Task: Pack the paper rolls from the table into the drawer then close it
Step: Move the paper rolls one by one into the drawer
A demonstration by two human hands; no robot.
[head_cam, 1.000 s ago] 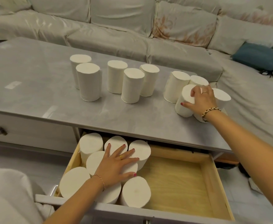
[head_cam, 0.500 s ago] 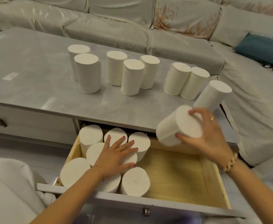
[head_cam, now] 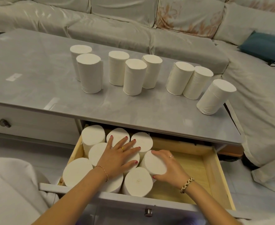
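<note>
I see the sofa [head_cam: 117, 30] wrapping behind the grey desk [head_cam: 36, 62], where eight paper rolls [head_cam: 134, 77] stand upright in loose clusters, one alone near the right edge [head_cam: 214, 97]. Below, the wooden drawer [head_cam: 214, 176] is pulled open, its left side packed with upright rolls [head_cam: 78, 172]. My left hand [head_cam: 118, 158] lies flat, fingers spread, pressing on their tops and holding nothing. My right hand [head_cam: 172, 169] has its grip wrapped around one tilted roll [head_cam: 153, 164], leaning it against the packed group.
</note>
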